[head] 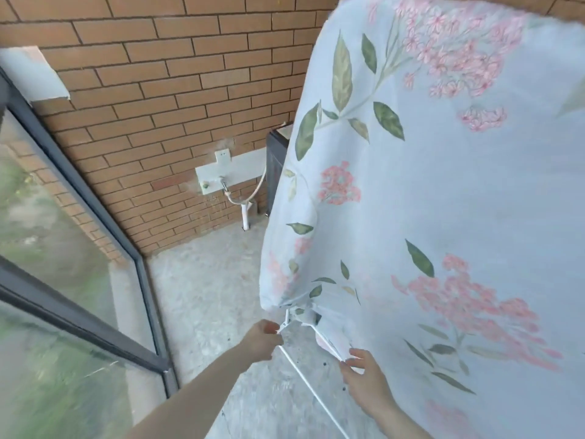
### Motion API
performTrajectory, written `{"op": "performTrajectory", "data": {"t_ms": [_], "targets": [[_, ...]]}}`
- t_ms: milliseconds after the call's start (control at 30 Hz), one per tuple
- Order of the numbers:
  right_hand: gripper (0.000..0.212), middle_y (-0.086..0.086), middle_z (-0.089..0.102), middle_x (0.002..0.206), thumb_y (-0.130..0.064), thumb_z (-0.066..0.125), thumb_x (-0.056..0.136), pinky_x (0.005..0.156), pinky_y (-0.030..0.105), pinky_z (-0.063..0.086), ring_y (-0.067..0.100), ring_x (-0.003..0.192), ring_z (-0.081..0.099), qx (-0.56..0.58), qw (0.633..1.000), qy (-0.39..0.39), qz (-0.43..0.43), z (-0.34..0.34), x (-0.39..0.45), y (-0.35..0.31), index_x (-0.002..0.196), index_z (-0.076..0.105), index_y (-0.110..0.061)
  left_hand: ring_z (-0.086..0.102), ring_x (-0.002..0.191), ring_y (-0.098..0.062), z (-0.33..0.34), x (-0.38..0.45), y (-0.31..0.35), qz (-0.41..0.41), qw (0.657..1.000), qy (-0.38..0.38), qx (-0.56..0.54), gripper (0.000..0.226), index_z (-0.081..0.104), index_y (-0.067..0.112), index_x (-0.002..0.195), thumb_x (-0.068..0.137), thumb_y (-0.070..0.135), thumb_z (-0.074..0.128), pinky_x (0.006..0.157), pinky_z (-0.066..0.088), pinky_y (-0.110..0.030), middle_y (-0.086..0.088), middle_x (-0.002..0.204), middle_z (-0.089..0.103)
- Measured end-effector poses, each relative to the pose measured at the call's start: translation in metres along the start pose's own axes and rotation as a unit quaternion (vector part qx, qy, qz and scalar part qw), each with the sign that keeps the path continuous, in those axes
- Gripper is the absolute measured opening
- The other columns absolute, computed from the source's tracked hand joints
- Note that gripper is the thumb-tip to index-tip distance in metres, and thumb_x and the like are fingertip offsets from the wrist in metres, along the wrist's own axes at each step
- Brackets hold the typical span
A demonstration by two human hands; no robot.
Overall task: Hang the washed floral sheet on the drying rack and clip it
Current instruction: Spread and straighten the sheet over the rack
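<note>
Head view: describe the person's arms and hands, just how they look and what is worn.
Both forearms are bare as far as the frame shows, with no sleeve or cuff in view. The left hand and the right hand wear no gloves, and no watch, bracelet or ring is visible. The picture is slightly blurred, so small details such as nails cannot be told.

One floral sheet, one drying rack, two hands

Brick wall at rear carries a white socket plate and a tap with attached hose. Grey concrete floor below. Dark-framed glass panel at left.
</note>
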State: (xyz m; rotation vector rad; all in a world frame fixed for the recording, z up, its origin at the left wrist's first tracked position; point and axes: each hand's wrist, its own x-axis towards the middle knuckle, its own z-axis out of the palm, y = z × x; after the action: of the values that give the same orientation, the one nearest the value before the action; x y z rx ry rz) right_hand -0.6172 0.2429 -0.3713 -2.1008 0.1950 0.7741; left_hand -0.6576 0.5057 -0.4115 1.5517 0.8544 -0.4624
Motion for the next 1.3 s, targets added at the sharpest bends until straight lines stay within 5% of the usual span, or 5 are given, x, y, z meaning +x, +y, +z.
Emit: {"op": "performTrajectory", "data": {"t_ms": [267,633,800,1033,1300], "targets": [[0.046,-0.001,0.063,0.119,-0.029,0.065,0.1,0.086,0.045,0.058,0.022,0.082,0.073,0.096,0.992,0.026,0.08,0.03,0.065,0.026,0.141,0.046,-0.02,0.064,0.092,-0.022,0.045,0.084,-0.019,-0.074,0.98,0.032,-0.183,0.06,0.05,0.013,0.137,0.087,0.018,0.081,0.084,0.063,-0.043,-0.01,0.11,0.065],[0.052,0.005,0.059,0.13,-0.034,0.061,0.103,0.078,0.042,0.062,0.026,0.089,0.073,0.202,0.969,0.047,0.136,0.065,0.147,0.057,0.147,0.043,-0.015,0.06,0.123,-0.015,0.086,0.193,-0.008,-0.01,0.921,0.034,-0.388,0.062,0.055,0.027,0.137,0.083,0.035,0.086,0.095,0.056,-0.037,0.006,0.135,0.062],[0.056,0.0,0.059,0.135,-0.041,0.06,0.103,0.076,0.041,0.064,0.024,0.088,0.077,0.275,0.944,0.039,0.177,0.077,0.161,0.066,0.148,0.044,-0.014,0.063,0.103,-0.018,0.095,0.198,-0.024,-0.035,0.929,0.083,-0.36,0.023,0.07,0.014,0.108,0.092,0.028,0.078,0.095,0.055,-0.033,0.0,0.101,0.066],[0.039,0.005,0.058,0.138,-0.046,0.057,0.103,0.066,0.033,0.062,0.025,0.096,0.076,0.405,0.886,0.063,0.218,0.093,0.18,0.054,0.125,0.05,-0.015,0.058,0.122,-0.023,0.083,0.212,-0.037,-0.082,0.928,0.055,-0.36,0.064,0.045,0.017,0.132,0.084,0.025,0.086,0.103,0.056,-0.043,0.001,0.117,0.059],[0.034,0.0,0.064,0.133,-0.046,0.06,0.101,0.073,0.035,0.06,0.023,0.097,0.075,0.429,0.872,0.082,0.219,0.103,0.197,0.078,0.121,0.056,-0.019,0.064,0.12,-0.014,0.1,0.241,-0.022,-0.007,0.934,-0.018,-0.356,0.049,0.062,0.022,0.132,0.088,0.029,0.082,0.111,0.046,-0.038,0.005,0.121,0.072]]}}
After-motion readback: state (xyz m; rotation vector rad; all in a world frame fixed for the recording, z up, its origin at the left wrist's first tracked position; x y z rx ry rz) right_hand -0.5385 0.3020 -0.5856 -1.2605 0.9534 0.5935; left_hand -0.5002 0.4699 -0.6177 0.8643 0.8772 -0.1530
